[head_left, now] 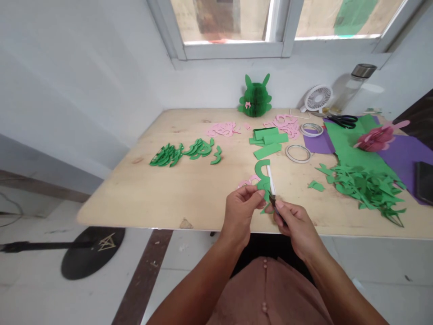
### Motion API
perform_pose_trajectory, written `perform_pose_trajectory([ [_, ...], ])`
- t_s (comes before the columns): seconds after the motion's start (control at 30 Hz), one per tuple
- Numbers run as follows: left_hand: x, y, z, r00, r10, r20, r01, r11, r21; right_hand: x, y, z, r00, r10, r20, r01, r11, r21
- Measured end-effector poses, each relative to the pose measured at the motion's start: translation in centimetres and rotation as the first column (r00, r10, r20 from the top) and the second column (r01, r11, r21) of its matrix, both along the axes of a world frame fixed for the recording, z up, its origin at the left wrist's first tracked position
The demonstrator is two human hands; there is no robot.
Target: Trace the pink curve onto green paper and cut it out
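My left hand [242, 208] pinches a curved green paper piece [262, 169] near the table's front edge. In my right hand [295, 222] is a pair of scissors [276, 206], its blades against the right side of that paper. A thin white strip [271, 179] shows along the paper's right edge; I cannot tell whether it belongs to the paper or the blades. Pink paper cut-outs [249, 181] lie just behind my left fingers. Beyond the hands sit folded green paper strips [269, 138]. My fingers partly hide the scissors' handles and the lower part of the paper.
Piles of curved green cut-outs [165, 155] lie left, green scraps [368, 187] right. Pink cut-outs [221, 129], tape rolls [298, 153], a green paper figure [256, 99], a small fan [317, 98], a bottle [352, 88], black scissors [343, 120] and a phone [424, 181] stand or lie around.
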State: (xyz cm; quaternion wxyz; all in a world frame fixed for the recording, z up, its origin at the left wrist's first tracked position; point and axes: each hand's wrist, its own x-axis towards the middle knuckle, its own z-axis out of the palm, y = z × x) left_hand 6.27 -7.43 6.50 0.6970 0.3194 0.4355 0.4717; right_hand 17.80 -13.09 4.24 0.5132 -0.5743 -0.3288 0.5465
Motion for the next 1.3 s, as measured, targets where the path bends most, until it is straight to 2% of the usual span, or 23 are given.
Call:
perform_pose_trajectory([
  [0.33,-0.19,-0.15,0.14,0.998,-0.002,-0.055,0.006,0.998,0.068,0.06,0.01,0.05,1.0,0.02,0.014,-0.02,1.0,-0.002],
  [0.6,-0.22,0.11,0.42,0.997,-0.051,-0.064,0.056,0.995,0.078,0.2,0.09,0.12,0.999,0.022,-0.029,-0.023,1.0,-0.008],
  [1.3,-0.1,0.35,0.48,0.997,-0.052,-0.063,0.058,0.994,0.091,0.23,0.31,0.19,0.999,0.01,-0.033,-0.011,1.0,-0.012],
])
